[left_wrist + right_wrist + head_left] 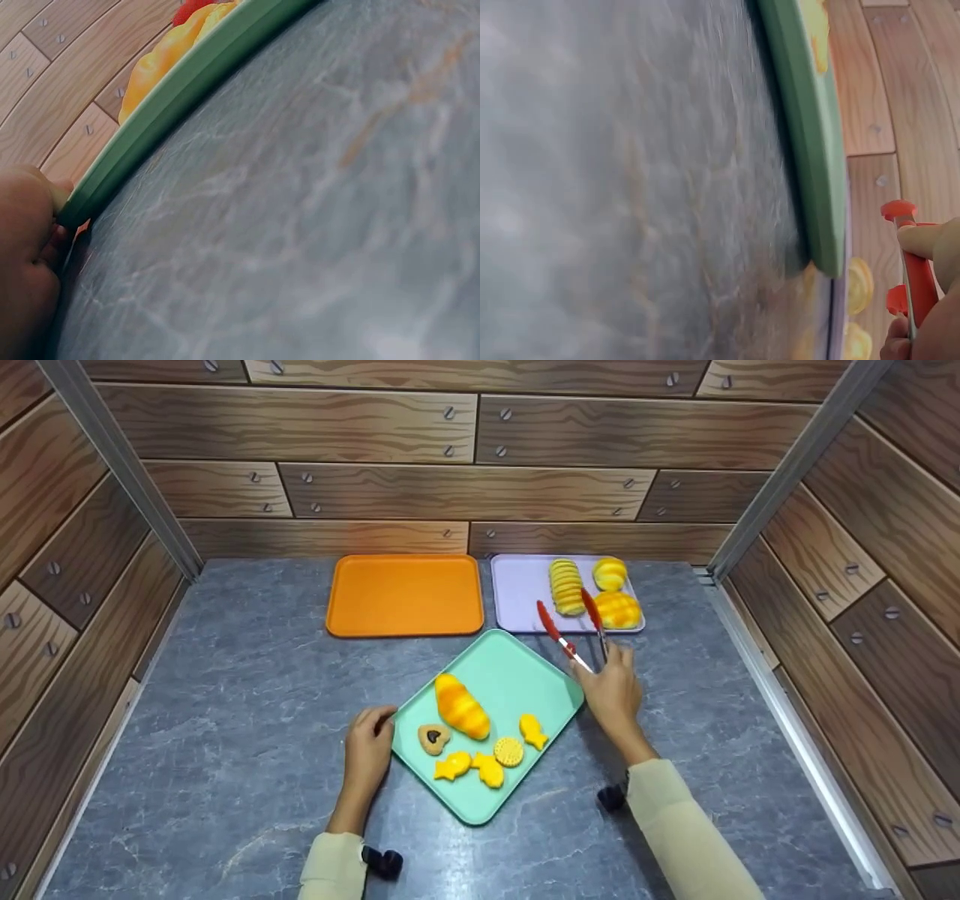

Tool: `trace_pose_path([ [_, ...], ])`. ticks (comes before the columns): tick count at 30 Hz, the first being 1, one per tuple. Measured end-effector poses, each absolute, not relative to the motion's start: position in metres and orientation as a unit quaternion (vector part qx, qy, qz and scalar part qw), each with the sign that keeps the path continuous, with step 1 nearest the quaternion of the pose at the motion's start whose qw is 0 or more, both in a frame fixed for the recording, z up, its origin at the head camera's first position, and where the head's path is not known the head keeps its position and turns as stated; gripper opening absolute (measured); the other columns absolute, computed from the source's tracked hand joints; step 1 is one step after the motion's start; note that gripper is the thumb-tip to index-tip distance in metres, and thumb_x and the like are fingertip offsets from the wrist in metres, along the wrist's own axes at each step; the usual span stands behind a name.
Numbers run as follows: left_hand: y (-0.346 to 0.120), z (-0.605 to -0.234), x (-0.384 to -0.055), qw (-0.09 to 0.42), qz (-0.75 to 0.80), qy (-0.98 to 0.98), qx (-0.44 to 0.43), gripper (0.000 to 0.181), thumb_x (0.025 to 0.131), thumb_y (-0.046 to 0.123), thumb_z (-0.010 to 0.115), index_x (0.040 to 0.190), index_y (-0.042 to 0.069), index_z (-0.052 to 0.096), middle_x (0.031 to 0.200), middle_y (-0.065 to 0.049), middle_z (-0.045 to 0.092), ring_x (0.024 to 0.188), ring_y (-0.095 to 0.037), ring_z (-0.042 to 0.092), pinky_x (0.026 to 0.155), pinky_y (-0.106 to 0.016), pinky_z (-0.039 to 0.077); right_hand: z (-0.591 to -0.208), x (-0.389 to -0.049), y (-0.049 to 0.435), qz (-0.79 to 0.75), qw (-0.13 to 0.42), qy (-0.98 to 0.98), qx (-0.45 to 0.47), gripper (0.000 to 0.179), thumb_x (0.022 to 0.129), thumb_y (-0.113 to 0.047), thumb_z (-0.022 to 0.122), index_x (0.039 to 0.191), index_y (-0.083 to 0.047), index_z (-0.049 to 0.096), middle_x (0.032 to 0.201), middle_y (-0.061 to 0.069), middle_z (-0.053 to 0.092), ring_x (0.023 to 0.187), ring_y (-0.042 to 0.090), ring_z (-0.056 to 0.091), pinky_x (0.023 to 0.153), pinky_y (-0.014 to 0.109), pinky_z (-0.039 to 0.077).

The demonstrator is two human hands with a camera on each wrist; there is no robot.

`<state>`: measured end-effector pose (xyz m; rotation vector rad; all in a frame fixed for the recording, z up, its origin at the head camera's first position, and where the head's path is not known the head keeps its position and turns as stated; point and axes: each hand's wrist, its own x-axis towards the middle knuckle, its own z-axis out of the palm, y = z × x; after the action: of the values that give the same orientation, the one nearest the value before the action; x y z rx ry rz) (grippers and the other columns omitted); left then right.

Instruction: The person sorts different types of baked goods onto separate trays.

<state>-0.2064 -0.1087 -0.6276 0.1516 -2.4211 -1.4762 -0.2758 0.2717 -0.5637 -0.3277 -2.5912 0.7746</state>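
My left hand (pixel 367 746) pinches the left corner of a mint green tray (pixel 517 675), which lies turned diagonally. In the left wrist view, fingers lie at the tray's rim. On it are a croissant (pixel 461 706), a heart-shaped cookie (pixel 433 739), a round cracker (pixel 508 751) and several fish-shaped crackers (pixel 452 766). My right hand (pixel 616 690) holds red-tipped tongs (pixel 551 624) by the handles, near the tray's right corner. Their arms are spread, with nothing between them, over the front of a lilac tray (pixel 521 585). That tray bears a long ridged bread (pixel 566 585) and two buns (pixel 618 610).
An orange tray (pixel 405 596) lies at the back, left of the lilac one. The grey marbled tabletop (pixel 247 720) is bounded by wood-patterned walls (pixel 360 427) at the back and sides. A metal rail (pixel 795 727) runs along the right edge.
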Motion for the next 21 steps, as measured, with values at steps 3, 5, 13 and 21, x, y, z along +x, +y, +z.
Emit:
trace_pose_path([
  [3, -0.109, -0.628, -0.207, 0.155, -0.513, -0.843, 0.051, 0.021, 0.095, 0.004, 0.063, 0.113, 0.006, 0.075, 0.107, -0.009, 0.071, 0.105, -0.026, 0.063, 0.091, -0.044, 0.050, -0.560, -0.261, 0.268, 0.293, 0.200, -0.929, -0.106, 0.074, 0.082, -0.045, 0.082, 0.136, -0.002, 0.055, 0.129, 0.018, 0.054, 0.095, 0.045, 0.062, 0.076, 0.057, 0.048],
  [5, -0.109, -0.627, -0.207, 0.156, -0.512, -0.843, 0.051, 0.021, 0.095, 0.004, 0.063, 0.113, 0.005, 0.075, 0.107, -0.009, 0.071, 0.105, -0.027, 0.063, 0.091, -0.045, 0.050, -0.558, -0.251, 0.265, 0.303, 0.192, -0.928, -0.098, 0.074, 0.082, -0.045, 0.082, 0.136, -0.003, 0.055, 0.131, 0.017, 0.053, 0.097, 0.045, 0.062, 0.077, 0.056, 0.048],
  [13, -0.111, -0.624, -0.208, 0.138, -0.507, -0.849, 0.059, 0.022, 0.096, 0.006, 0.063, 0.115, 0.006, 0.074, 0.107, -0.010, 0.070, 0.099, -0.025, 0.063, 0.087, -0.043, 0.050, -0.558, -0.215, 0.252, 0.330, 0.178, -0.925, -0.061, 0.071, 0.078, -0.044, 0.085, 0.135, -0.008, 0.061, 0.129, 0.013, 0.058, 0.102, 0.040, 0.063, 0.078, 0.054, 0.049],
  [21, -0.109, -0.624, -0.209, 0.124, -0.510, -0.849, 0.066, 0.021, 0.096, 0.007, 0.064, 0.115, 0.007, 0.074, 0.108, -0.009, 0.070, 0.100, -0.025, 0.063, 0.089, -0.044, 0.049, -0.566, -0.185, 0.243, 0.346, 0.142, -0.927, -0.014, 0.074, 0.077, -0.044, 0.086, 0.135, -0.007, 0.061, 0.131, 0.010, 0.060, 0.107, 0.034, 0.064, 0.086, 0.053, 0.052],
])
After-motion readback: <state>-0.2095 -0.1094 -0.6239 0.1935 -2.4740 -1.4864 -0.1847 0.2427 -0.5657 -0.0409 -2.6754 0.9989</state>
